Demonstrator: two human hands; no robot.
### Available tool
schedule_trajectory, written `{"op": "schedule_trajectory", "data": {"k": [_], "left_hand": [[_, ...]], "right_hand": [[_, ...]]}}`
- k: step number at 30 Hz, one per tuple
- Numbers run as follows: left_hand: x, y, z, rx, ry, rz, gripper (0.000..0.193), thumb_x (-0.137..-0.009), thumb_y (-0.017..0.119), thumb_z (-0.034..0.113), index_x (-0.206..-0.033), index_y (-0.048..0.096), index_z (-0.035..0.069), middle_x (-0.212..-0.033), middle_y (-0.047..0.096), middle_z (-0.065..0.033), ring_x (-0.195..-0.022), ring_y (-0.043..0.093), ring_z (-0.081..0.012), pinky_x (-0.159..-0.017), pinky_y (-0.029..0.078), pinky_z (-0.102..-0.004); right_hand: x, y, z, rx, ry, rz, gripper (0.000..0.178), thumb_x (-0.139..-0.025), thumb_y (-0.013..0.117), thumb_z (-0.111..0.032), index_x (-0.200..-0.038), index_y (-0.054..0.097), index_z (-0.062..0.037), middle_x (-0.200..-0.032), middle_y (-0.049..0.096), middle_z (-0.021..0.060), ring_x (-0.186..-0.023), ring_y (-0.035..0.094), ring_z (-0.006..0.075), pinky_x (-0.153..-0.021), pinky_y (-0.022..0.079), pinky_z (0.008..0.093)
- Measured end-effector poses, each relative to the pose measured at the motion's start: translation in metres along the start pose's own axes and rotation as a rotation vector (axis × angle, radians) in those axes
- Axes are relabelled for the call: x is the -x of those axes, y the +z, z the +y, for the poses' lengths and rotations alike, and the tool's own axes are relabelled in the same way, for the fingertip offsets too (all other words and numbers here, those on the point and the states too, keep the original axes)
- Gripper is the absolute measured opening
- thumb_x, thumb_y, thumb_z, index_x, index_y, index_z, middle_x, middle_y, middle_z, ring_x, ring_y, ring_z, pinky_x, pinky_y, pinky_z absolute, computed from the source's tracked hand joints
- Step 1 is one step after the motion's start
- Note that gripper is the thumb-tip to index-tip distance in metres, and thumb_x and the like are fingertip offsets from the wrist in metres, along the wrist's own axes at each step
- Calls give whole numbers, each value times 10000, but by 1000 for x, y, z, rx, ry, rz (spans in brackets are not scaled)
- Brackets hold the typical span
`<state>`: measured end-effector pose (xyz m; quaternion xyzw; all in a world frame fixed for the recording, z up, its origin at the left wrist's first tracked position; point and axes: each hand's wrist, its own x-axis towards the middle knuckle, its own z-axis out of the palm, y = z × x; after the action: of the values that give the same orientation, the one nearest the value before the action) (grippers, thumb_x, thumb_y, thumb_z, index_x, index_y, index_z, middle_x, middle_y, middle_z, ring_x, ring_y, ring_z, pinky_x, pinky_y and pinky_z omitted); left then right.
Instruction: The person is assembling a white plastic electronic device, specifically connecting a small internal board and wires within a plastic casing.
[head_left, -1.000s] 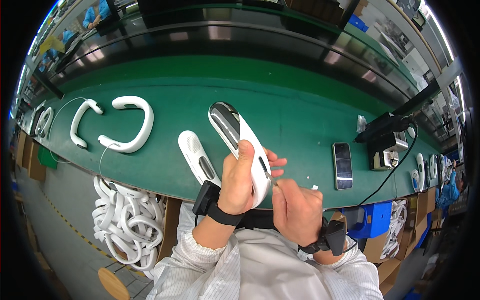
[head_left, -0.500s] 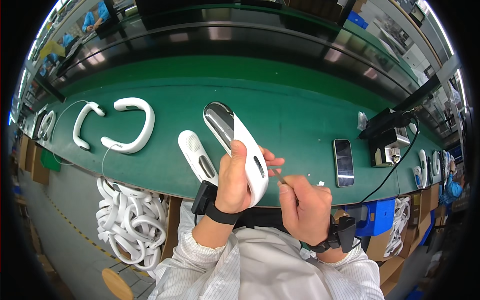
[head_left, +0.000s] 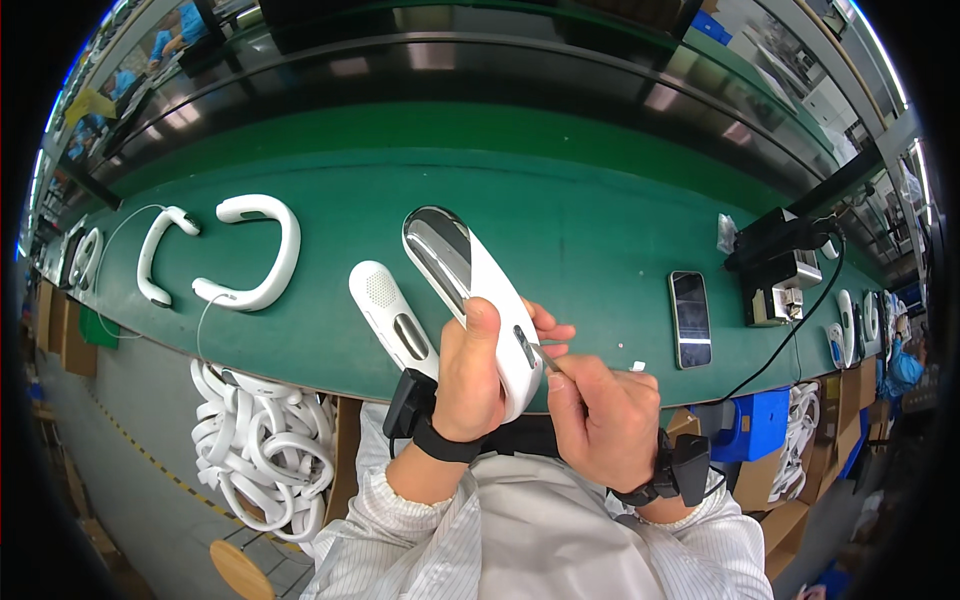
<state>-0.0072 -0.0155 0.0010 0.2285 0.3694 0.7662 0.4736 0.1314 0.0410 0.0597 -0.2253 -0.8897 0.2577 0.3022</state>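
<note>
My left hand [head_left: 468,372] is closed around a white curved neck fan [head_left: 500,315], its thumb lying across the front and other fingers showing beyond the right edge. The fan's upper end carries a glossy dark panel; a small dark slot sits lower on its side. My right hand [head_left: 610,415] pinches a thin metal tool [head_left: 546,358], whose tip meets the fan at that slot. The tool's exact kind is hard to make out. Left of the held fan, a white arm with a perforated grille [head_left: 380,290] points upward; my left wrist hides whether the two are joined.
Two white curved bands [head_left: 290,245] [head_left: 150,260] lie at left on the green table [head_left: 560,220], with thin cables. A phone [head_left: 691,320] and a black-and-metal device [head_left: 775,280] with a black cable stand at right. Below the table edge are piled white bands [head_left: 265,450] and a blue bin [head_left: 750,425].
My right hand has moved slightly left, bringing the metal tool's tip from beside the neck fan to its slot. My left hand keeps its hold. The whole view has shifted a little.
</note>
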Motion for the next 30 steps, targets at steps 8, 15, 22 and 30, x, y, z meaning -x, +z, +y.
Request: {"op": "schedule_trajectory", "data": {"k": [8, 15, 22, 30], "left_hand": [[6, -3, 10, -1, -13, -29, 763, -977, 433, 689, -1039, 602, -53, -868, 649, -145, -805, 710, -249, -704, 589, -375], [13, -1, 37, -75, -122, 9, 802, -950, 497, 678, -1183, 527, -89, -853, 656, -146, -668, 698, -205, -572, 593, -315], [13, -7, 44, -175, -190, 3, 610, -930, 688, 304, -1344, 420, -56, -893, 659, -162, -658, 696, -240, -582, 596, -363], [9, 2, 37, -284, -298, -178, 390, -817, 664, -23, -1165, 487, -21, -907, 611, -72, -737, 666, -153, -639, 564, -307]], "right_hand": [[-5, 0, 5, -361, 230, 10, 70, -970, 596, -63, -976, 589, 6, -606, 620, 83, -501, 634, 188, -475, 480, 327], [-18, 27, 75, -821, 528, 34, 97, -985, 565, -86, -1026, 572, 2, -748, 637, 73, -591, 582, 121, -549, 474, 247], [-8, 48, 142, 258, 28, 50, 301, -855, 669, -95, -1134, 638, 15, -1000, 689, 145, -967, 636, 326, -832, 513, 393], [-20, 34, 63, -1429, 384, -322, 604, -967, 655, -217, -1453, 402, 38, -1297, 608, 172, -1053, 633, 202, -958, 533, 375]]}}
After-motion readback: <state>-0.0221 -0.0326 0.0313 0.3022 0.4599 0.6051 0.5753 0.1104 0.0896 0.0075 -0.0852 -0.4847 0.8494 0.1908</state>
